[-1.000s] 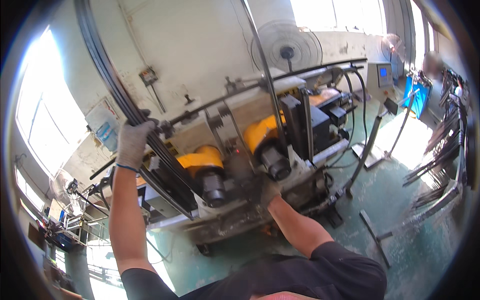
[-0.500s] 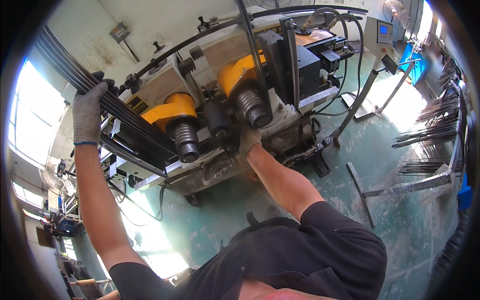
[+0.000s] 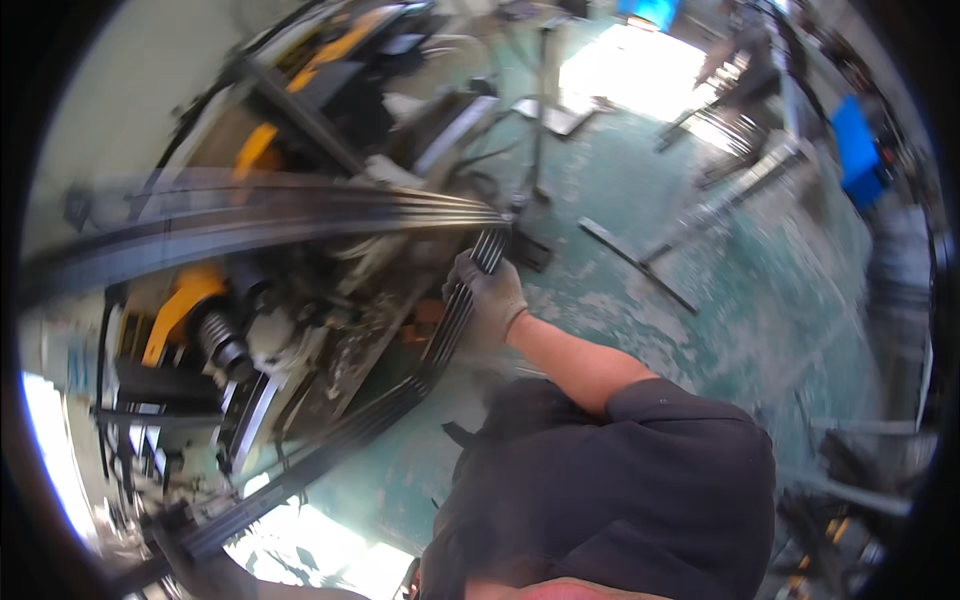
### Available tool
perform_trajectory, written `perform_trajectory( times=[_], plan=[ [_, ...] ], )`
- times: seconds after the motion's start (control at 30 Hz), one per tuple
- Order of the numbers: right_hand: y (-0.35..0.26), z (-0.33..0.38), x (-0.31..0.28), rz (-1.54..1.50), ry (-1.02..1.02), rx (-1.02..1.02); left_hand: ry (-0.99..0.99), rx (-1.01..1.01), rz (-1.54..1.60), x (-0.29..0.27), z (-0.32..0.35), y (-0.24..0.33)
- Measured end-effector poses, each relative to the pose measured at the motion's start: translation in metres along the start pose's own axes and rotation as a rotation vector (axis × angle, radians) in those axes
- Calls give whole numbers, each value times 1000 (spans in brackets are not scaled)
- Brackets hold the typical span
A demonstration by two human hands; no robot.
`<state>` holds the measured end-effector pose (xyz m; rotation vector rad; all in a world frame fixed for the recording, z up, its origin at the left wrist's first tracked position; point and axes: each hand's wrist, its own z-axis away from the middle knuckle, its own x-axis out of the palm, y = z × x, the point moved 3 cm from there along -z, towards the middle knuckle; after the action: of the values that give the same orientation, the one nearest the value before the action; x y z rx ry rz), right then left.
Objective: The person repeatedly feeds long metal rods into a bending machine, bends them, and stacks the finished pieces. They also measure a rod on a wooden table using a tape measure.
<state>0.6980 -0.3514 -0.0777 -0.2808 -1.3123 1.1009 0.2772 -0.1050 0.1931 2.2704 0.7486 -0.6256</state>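
A bundle of several bent dark metal rods [image 3: 461,318] stretches across my front. From the lower left it rises to a sharp bend near the middle, then doubles back to the far left, smeared by motion. My right hand [image 3: 492,293], in a pale work glove, is closed round the rods just below that bend. Down at the lower left, my left hand [image 3: 200,562] is blurred but wraps round the other length of the same bundle. Behind the rods stands the bending machine [image 3: 345,385], with a yellow arm [image 3: 188,298] and a ribbed cylinder [image 3: 222,342] showing.
A thin metal bar [image 3: 637,265] lies on the worn green floor [image 3: 570,330] to the right. Beyond it is a metal rack [image 3: 735,195] with blurred rods. A blue bin [image 3: 858,155] stands at the far right. More dark stock [image 3: 850,500] lies at lower right.
My view has swung right, and the machine now sits further left. My right hand has left the machine and grips the rods. My left hand has come down to the lower left with the bundle.
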Motion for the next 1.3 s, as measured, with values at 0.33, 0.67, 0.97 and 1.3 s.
perform_trajectory(
  times=[0.33, 0.67, 0.97, 1.3],
  plan=[
    [-341, 100, -276, 1041, 865, -643, -773, -558, 715, 197, 370, 59],
    [-620, 45, -473, 1537, 1101, -920, -1115, -1761, 1266, 290, 499, 302],
    [-737, -119, -606, 2083, 999, -613, -1107, -1323, 1184, 316, 486, 458],
    [-697, -106, -645, 1781, 1234, -1455, -736, -1528, 908, 268, 538, 366]
  ],
)
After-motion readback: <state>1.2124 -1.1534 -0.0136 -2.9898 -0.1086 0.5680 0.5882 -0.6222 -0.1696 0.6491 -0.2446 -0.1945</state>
